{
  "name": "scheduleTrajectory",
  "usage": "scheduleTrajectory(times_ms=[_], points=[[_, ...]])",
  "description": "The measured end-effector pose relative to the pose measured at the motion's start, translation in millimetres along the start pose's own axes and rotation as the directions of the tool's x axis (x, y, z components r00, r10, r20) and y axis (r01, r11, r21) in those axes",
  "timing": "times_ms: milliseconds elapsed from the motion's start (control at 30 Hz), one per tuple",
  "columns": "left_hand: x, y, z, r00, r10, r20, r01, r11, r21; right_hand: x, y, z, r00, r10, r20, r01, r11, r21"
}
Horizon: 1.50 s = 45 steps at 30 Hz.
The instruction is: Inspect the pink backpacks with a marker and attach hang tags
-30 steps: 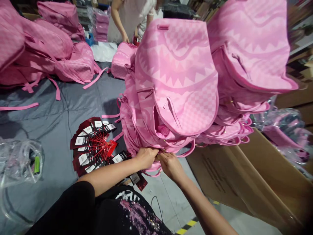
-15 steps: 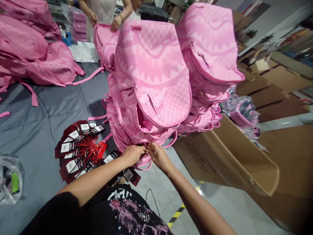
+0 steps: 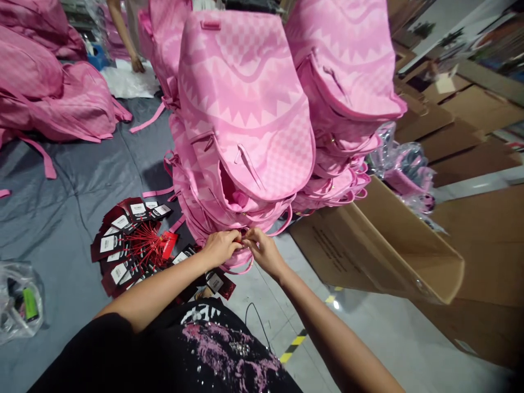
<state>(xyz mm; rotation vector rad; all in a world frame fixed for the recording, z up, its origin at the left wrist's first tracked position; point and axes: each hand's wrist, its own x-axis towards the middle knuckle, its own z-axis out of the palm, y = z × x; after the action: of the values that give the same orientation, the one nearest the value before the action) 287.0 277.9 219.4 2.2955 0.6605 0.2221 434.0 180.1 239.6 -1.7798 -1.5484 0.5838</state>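
A tall stack of pink backpacks (image 3: pixel 245 114) with a zigzag and checker pattern rises in front of me. My left hand (image 3: pixel 221 246) and my right hand (image 3: pixel 264 251) meet at the stack's lower edge, fingertips pinched together on a small fitting of a backpack; what sits between the fingers is hidden. A fan of dark red hang tags (image 3: pixel 131 240) with white labels and red strings lies on the grey cloth (image 3: pixel 61 218) just left of my left hand.
A second pink stack (image 3: pixel 344 65) stands to the right, above open cardboard boxes (image 3: pixel 393 245). More backpacks (image 3: pixel 45 93) lie at the back left. A clear plastic bag (image 3: pixel 20 303) lies at the left edge. Another person's arm (image 3: pixel 123 33) reaches down at the back.
The view has shifted right and down, so the stack sits further left. My hands stay pinched at the same spot. The person at the back has moved left and bent an arm down.
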Motion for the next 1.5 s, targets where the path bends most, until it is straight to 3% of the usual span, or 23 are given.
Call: scheduleTrajectory(times_ms=[200, 367, 500, 633, 767, 933, 1367, 1500], points=[[9, -2, -6.8, 0.999, -0.03, -0.024, 0.029, 0.999, -0.034, 3, 0, 0, 0.993, 0.079, -0.09, -0.075, 0.996, 0.047], [9, -2, -6.2, 1.0, 0.01, 0.017, -0.008, 0.991, -0.137, 2, -3, 2, 0.988, 0.101, -0.113, -0.088, 0.99, 0.112], [4, 6, 9.1, 0.995, -0.046, -0.09, 0.044, 0.998, -0.033, -5, 1, 1, 0.987, 0.076, -0.14, -0.069, 0.996, 0.058], [2, 21, 32.3, 0.996, 0.0, -0.091, -0.001, 1.0, -0.006, -12, 6, -8, 0.984, 0.075, -0.163, -0.084, 0.995, -0.054], [8, 30, 48.1, 0.988, -0.055, -0.142, 0.058, 0.998, 0.017, -15, 11, -18, 0.986, 0.054, -0.16, -0.079, 0.985, -0.155], [5, 23, 52.0, 0.988, 0.022, -0.152, -0.02, 1.0, 0.01, -14, 13, -19, 0.994, 0.021, -0.105, -0.042, 0.979, -0.198], [4, 4, 47.8, 0.973, 0.049, -0.226, -0.048, 0.999, 0.009, -9, 12, -9, 0.995, 0.01, -0.103, -0.033, 0.974, -0.224], [4, 2, 46.8, 0.978, 0.122, -0.171, -0.127, 0.992, -0.02, -10, 8, -8, 0.993, 0.016, -0.116, -0.041, 0.976, -0.216]])
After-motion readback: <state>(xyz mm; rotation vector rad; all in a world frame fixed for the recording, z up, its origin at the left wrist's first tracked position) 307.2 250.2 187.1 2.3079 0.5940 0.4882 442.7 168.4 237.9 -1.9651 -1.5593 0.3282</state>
